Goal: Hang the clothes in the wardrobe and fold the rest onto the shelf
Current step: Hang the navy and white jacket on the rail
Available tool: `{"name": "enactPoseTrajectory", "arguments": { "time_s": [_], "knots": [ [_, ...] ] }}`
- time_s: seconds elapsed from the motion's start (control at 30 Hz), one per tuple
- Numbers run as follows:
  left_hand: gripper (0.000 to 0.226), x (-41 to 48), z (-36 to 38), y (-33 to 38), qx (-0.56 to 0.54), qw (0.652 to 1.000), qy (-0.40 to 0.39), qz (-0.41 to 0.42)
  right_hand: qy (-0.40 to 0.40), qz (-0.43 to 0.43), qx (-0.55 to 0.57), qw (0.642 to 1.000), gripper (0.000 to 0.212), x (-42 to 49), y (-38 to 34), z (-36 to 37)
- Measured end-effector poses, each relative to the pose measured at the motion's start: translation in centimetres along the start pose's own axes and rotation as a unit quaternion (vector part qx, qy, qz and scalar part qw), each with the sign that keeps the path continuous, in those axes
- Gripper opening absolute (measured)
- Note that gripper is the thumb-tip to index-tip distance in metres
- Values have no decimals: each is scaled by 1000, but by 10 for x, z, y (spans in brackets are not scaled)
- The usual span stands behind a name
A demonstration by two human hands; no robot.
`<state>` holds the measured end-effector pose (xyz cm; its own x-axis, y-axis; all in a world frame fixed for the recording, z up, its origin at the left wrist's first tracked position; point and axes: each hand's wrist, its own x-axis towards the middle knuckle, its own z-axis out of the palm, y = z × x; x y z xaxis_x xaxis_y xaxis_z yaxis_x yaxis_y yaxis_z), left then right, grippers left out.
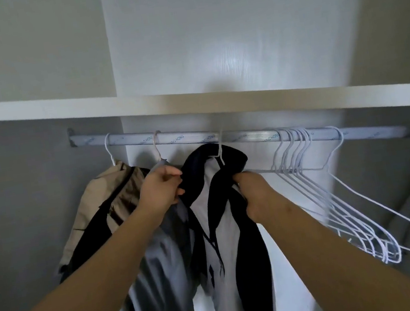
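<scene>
Left hand [160,189] pinches the collar edge of the navy-and-white jacket [222,221]; right hand [255,193] grips the opposite lapel. Between them the jacket hangs lengthwise downward, neck up, from the rail [191,140] above. Empty hangers [337,205] bunch right of the right hand; a beige garment [104,196] hangs left of the left.

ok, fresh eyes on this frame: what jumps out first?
The left hand and right hand grip the collar of a navy-and-white jacket hanging at the middle of the rail. To its right a bunch of empty white hangers crowds the rail; a beige garment hangs at the left end.
</scene>
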<state>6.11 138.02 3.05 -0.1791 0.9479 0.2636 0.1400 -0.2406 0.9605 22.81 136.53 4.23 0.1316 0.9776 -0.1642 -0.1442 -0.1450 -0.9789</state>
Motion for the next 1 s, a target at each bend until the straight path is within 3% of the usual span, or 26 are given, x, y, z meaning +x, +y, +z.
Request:
{"name": "enactPoseTrajectory", "arguments": {
  "time_s": [0.23, 0.43, 0.63, 0.8, 0.93, 1.0],
  "knots": [
    [25, 7, -16, -13, -29, 998, 11, -56, 32, 11, -37, 999, 33, 34, 21, 51],
    [22, 4, -20, -20, -43, 997, -3, -71, 10, 0, 49, 999, 23, 33, 45, 76],
    [18, -10, -23, -25, -21, 996, -28, -81, 32, -37, -21, 999, 19, 22, 56, 83],
    [18, -27, -18, -28, 0, 995, -47, -93, 21, -4, -75, 997, 9, -5, 65, 77],
    [19, -48, -17, -28, 10, 994, -52, -97, 25, 29, -79, 996, 25, -34, 74, 66],
    [20, -64, -18, -27, 12, 993, -57, -99, 35, 51, -76, 995, 21, -52, 78, 60]
  ]
}}
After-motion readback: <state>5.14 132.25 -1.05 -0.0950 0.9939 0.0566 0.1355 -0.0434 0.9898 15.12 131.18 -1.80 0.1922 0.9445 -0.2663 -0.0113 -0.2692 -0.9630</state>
